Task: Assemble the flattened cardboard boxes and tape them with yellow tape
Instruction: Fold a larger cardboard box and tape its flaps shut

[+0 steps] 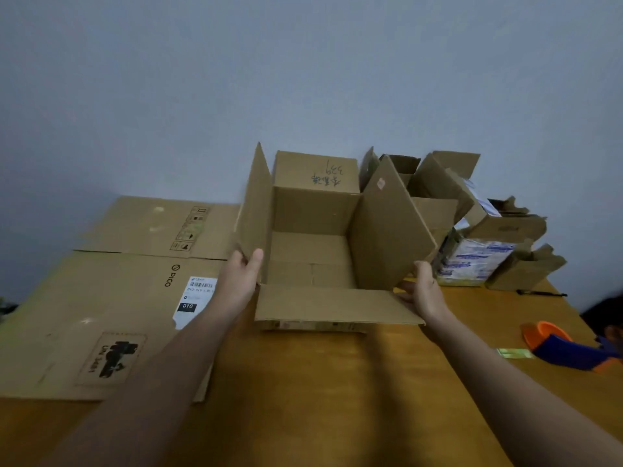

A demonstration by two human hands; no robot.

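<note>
Open cardboard box (313,210): stands upright at the middle of the wooden table (337,382), opening upward, all four top flaps unfolded. The far flap (315,171) stands up and carries handwritten marks. The near flap (330,305) is folded outward and lies roughly level over the table. The left flap (254,203) and right flap (391,224) stand raised, both leaning outward.

Left hand (241,281): grips the near lower corner of the left flap, thumb on the inner face, the other fingers behind it.

Right hand (426,291): fingers curled on the near lower corner of the right flap, where it meets the near flap.

Surroundings: a large flattened box (101,298) with a white shipping label (194,298) lies flat to the left, its edge beside the open box. Several other boxes (438,183), flaps open, are crowded together at the far right. A black pen (541,293) lies near them. An orange and blue tape dispenser (559,345) sits at the near right, with a short yellowish strip (514,353) just left of it. A plain grey wall (303,79) stands behind.
</note>
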